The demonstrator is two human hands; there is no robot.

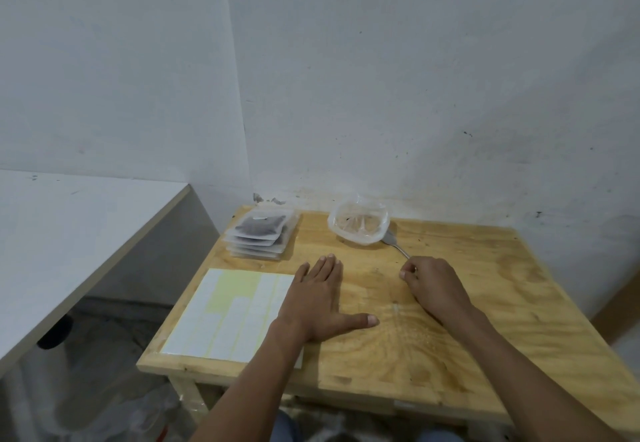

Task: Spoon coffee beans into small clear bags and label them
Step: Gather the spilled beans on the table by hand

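Observation:
My left hand [323, 298] lies flat on the wooden table [485, 320], fingers straight, its edge over the right side of a label sheet [235, 313]. My right hand [433, 284] pinches the handle end of a metal spoon [394, 244], whose bowl lies beside a clear plastic container [358, 225]. The container looks nearly empty, with brownish residue inside. At the back left of the table sits a stack of small clear bags [261, 235] filled with dark coffee.
The table stands in a corner against white walls. A white counter [69, 234] runs along the left, lower clutter and plastic beneath it. Dark crumbs are scattered on the wood near the container.

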